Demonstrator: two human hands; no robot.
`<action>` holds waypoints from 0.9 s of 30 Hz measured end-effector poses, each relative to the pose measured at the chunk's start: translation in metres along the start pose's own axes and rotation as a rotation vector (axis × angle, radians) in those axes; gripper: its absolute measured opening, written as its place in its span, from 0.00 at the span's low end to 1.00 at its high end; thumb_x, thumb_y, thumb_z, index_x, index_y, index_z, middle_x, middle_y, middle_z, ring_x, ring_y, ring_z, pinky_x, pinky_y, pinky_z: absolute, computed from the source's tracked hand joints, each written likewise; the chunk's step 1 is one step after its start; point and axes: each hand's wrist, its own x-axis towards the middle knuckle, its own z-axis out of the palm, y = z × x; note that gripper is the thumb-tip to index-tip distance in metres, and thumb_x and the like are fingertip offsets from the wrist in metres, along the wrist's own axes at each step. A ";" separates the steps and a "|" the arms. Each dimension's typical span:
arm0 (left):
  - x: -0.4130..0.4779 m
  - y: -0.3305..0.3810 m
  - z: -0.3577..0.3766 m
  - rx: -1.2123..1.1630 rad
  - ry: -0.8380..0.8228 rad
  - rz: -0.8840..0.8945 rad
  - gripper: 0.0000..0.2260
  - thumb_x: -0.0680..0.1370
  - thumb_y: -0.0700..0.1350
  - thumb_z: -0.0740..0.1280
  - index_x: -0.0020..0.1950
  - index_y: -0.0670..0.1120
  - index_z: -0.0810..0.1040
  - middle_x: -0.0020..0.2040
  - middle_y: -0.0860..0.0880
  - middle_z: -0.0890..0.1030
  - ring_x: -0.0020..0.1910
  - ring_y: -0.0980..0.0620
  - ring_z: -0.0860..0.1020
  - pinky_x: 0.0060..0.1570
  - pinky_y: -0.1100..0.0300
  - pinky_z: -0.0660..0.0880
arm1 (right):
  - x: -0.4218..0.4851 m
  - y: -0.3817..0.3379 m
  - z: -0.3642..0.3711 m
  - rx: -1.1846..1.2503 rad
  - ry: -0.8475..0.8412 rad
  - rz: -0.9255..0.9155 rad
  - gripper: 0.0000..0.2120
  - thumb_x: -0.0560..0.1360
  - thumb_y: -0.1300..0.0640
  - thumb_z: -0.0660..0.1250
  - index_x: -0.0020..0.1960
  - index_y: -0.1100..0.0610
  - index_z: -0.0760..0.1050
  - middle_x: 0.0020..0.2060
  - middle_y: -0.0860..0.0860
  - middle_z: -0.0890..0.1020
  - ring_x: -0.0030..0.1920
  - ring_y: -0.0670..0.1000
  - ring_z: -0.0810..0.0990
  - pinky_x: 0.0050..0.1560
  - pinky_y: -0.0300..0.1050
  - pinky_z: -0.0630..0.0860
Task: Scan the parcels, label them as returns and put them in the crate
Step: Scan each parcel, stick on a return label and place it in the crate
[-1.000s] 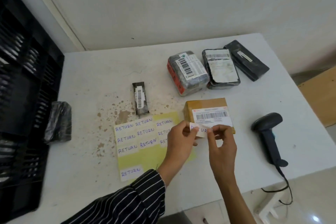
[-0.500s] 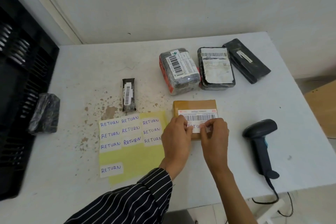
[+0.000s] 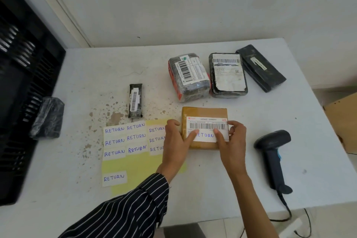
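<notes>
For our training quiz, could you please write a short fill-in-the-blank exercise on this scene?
The left hand and right hand hold the box, thumbs pressing on a sticker reading ____.
The scanner lies to the ____ of the box.
The crate stands at the table's ____ edge.
Missing words: RETURN, right, left.

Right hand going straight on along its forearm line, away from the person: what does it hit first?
Likely the black parcel with the white label, near its left edge, past the brown parcel the right hand grips. The grey wrapped parcel lies close beside it and could be met instead.
</notes>
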 end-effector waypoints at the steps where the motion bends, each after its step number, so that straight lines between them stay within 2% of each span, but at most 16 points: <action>1: 0.000 -0.002 -0.003 -0.034 -0.045 -0.017 0.24 0.73 0.54 0.72 0.60 0.48 0.63 0.50 0.48 0.71 0.41 0.56 0.71 0.34 0.69 0.68 | 0.000 0.003 -0.005 0.037 -0.063 0.004 0.20 0.73 0.62 0.70 0.62 0.56 0.66 0.51 0.51 0.67 0.45 0.45 0.71 0.41 0.32 0.72; 3: 0.000 -0.007 -0.010 -0.043 -0.121 -0.032 0.28 0.71 0.53 0.74 0.66 0.49 0.65 0.54 0.48 0.70 0.44 0.57 0.72 0.37 0.70 0.71 | -0.001 0.010 -0.015 0.070 -0.179 0.015 0.26 0.71 0.65 0.72 0.65 0.55 0.64 0.51 0.50 0.66 0.44 0.41 0.72 0.40 0.29 0.73; 5: 0.001 -0.008 -0.014 -0.069 -0.186 -0.040 0.27 0.72 0.52 0.73 0.68 0.52 0.67 0.55 0.48 0.68 0.46 0.56 0.73 0.39 0.66 0.75 | -0.001 0.016 -0.021 0.046 -0.256 0.036 0.31 0.71 0.63 0.72 0.69 0.53 0.62 0.53 0.50 0.65 0.44 0.40 0.71 0.43 0.27 0.71; 6: 0.000 -0.009 -0.015 -0.079 -0.219 -0.046 0.26 0.73 0.52 0.72 0.68 0.55 0.67 0.56 0.48 0.68 0.47 0.56 0.73 0.41 0.64 0.77 | -0.002 0.017 -0.022 0.045 -0.277 0.064 0.32 0.72 0.62 0.72 0.70 0.51 0.61 0.55 0.50 0.65 0.46 0.40 0.71 0.45 0.26 0.71; 8: -0.001 -0.012 -0.016 -0.039 -0.257 -0.042 0.27 0.75 0.55 0.69 0.72 0.57 0.65 0.57 0.46 0.69 0.50 0.55 0.74 0.53 0.62 0.75 | -0.005 0.018 -0.021 0.067 -0.271 0.111 0.31 0.74 0.58 0.70 0.72 0.48 0.61 0.59 0.50 0.64 0.51 0.45 0.71 0.49 0.25 0.70; 9: -0.002 -0.013 -0.016 -0.018 -0.265 -0.044 0.28 0.76 0.56 0.67 0.74 0.58 0.62 0.57 0.46 0.69 0.51 0.54 0.74 0.57 0.63 0.72 | -0.008 0.020 -0.019 0.072 -0.247 0.116 0.30 0.74 0.56 0.70 0.73 0.47 0.61 0.60 0.50 0.64 0.55 0.47 0.71 0.53 0.27 0.70; 11: -0.005 -0.014 -0.015 -0.001 -0.272 -0.058 0.29 0.78 0.56 0.63 0.76 0.59 0.55 0.58 0.46 0.68 0.54 0.53 0.73 0.59 0.64 0.68 | -0.015 0.022 -0.016 0.061 -0.216 0.111 0.30 0.75 0.52 0.69 0.73 0.44 0.61 0.64 0.48 0.65 0.64 0.50 0.66 0.66 0.43 0.68; 12: -0.008 -0.014 -0.015 0.004 -0.271 -0.062 0.29 0.79 0.56 0.62 0.77 0.59 0.53 0.58 0.46 0.68 0.55 0.52 0.72 0.59 0.64 0.67 | -0.018 0.021 -0.015 0.070 -0.222 0.104 0.30 0.75 0.51 0.69 0.73 0.43 0.60 0.65 0.46 0.66 0.67 0.49 0.64 0.69 0.50 0.65; 13: -0.011 -0.013 -0.016 -0.001 -0.267 -0.061 0.29 0.79 0.56 0.61 0.77 0.59 0.51 0.58 0.46 0.68 0.56 0.52 0.72 0.58 0.64 0.66 | -0.022 0.019 -0.014 0.107 -0.236 0.093 0.29 0.76 0.52 0.68 0.73 0.42 0.60 0.67 0.44 0.68 0.68 0.46 0.64 0.70 0.52 0.65; 14: -0.014 -0.013 -0.018 -0.012 -0.260 -0.055 0.29 0.80 0.56 0.60 0.77 0.59 0.50 0.59 0.46 0.68 0.56 0.52 0.72 0.57 0.63 0.66 | -0.025 0.015 -0.013 0.166 -0.247 0.082 0.29 0.76 0.53 0.67 0.72 0.41 0.60 0.67 0.43 0.69 0.68 0.44 0.65 0.68 0.51 0.67; 16: -0.020 -0.011 -0.026 -0.073 -0.215 -0.031 0.29 0.80 0.55 0.60 0.77 0.60 0.50 0.60 0.49 0.70 0.59 0.53 0.72 0.58 0.62 0.67 | -0.031 0.001 -0.011 0.259 -0.257 0.072 0.27 0.77 0.55 0.66 0.72 0.41 0.60 0.67 0.44 0.71 0.65 0.39 0.69 0.59 0.39 0.72; 18: -0.025 -0.002 -0.044 -0.162 -0.157 -0.011 0.28 0.79 0.54 0.62 0.76 0.61 0.54 0.61 0.56 0.73 0.59 0.55 0.73 0.56 0.64 0.71 | -0.035 -0.015 -0.008 0.298 -0.243 0.053 0.26 0.77 0.55 0.65 0.71 0.40 0.61 0.66 0.44 0.71 0.64 0.42 0.71 0.52 0.32 0.73; 20: -0.031 0.010 -0.068 -0.237 -0.096 0.023 0.26 0.78 0.52 0.65 0.73 0.62 0.58 0.58 0.60 0.74 0.56 0.60 0.74 0.48 0.69 0.73 | -0.037 -0.036 -0.003 0.344 -0.242 0.019 0.25 0.77 0.54 0.65 0.70 0.39 0.62 0.66 0.44 0.71 0.64 0.45 0.72 0.50 0.31 0.74; 21: -0.034 0.017 -0.082 -0.265 -0.057 0.041 0.25 0.77 0.52 0.66 0.70 0.64 0.60 0.57 0.60 0.75 0.54 0.61 0.75 0.44 0.70 0.74 | -0.037 -0.048 0.000 0.374 -0.253 -0.003 0.25 0.77 0.53 0.65 0.70 0.38 0.63 0.66 0.44 0.72 0.63 0.45 0.73 0.53 0.34 0.76; 24: -0.038 0.031 -0.129 -0.352 0.054 0.051 0.18 0.75 0.53 0.67 0.60 0.66 0.65 0.55 0.60 0.76 0.52 0.63 0.76 0.41 0.71 0.75 | -0.038 -0.089 0.013 0.459 -0.305 -0.061 0.23 0.75 0.48 0.67 0.68 0.36 0.65 0.64 0.42 0.74 0.63 0.49 0.75 0.60 0.52 0.76; 27: -0.041 0.041 -0.181 -0.425 0.154 0.061 0.17 0.74 0.52 0.68 0.60 0.61 0.66 0.55 0.57 0.77 0.52 0.61 0.77 0.40 0.73 0.75 | -0.038 -0.135 0.032 0.534 -0.378 -0.136 0.22 0.73 0.47 0.66 0.66 0.39 0.68 0.63 0.45 0.77 0.64 0.50 0.75 0.62 0.59 0.74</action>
